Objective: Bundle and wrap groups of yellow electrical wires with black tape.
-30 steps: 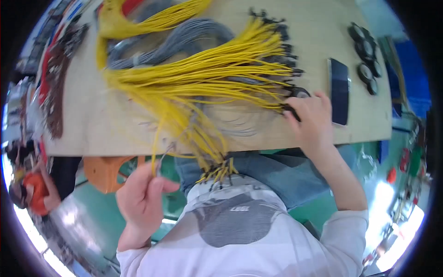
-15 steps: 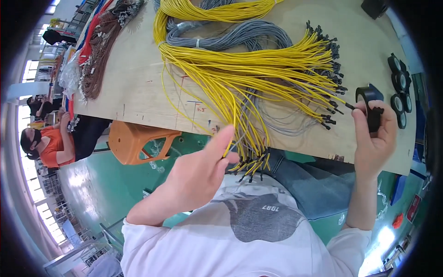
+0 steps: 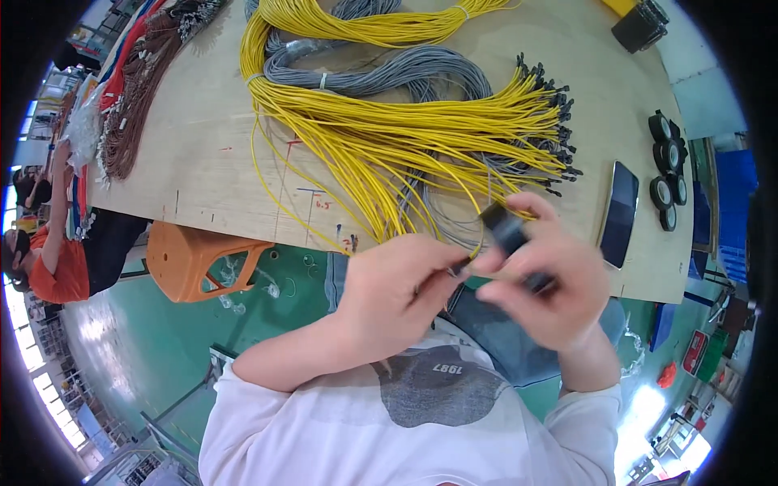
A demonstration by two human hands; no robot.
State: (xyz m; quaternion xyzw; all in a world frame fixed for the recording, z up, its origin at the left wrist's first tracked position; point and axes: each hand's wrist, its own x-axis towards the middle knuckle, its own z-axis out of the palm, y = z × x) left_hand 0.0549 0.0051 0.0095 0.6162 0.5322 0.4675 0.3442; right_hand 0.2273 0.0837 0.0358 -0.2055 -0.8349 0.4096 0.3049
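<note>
My right hand [image 3: 545, 279] grips a black roll of tape [image 3: 510, 235], blurred by motion, just off the near edge of the wooden table [image 3: 203, 154]. My left hand [image 3: 397, 287] meets it from the left, fingertips pinched close to the roll; what they pinch is too small to tell. A big bundle of yellow wires [image 3: 405, 134] with black end connectors fans across the table just beyond both hands. A grey wire bundle [image 3: 381, 73] lies under and behind it.
A dark phone [image 3: 620, 212] lies at the table's right edge, with several black tape rolls [image 3: 668, 166] beyond it. Brown and red wire bundles [image 3: 134, 97] sit far left. An orange stool [image 3: 198, 259] stands below the table. Another person in orange [image 3: 49, 267] is at far left.
Both hands came together in front of my chest. The right hand lifted the black tape roll off the table's right side and brought it toward the middle; the left hand rose to meet it.
</note>
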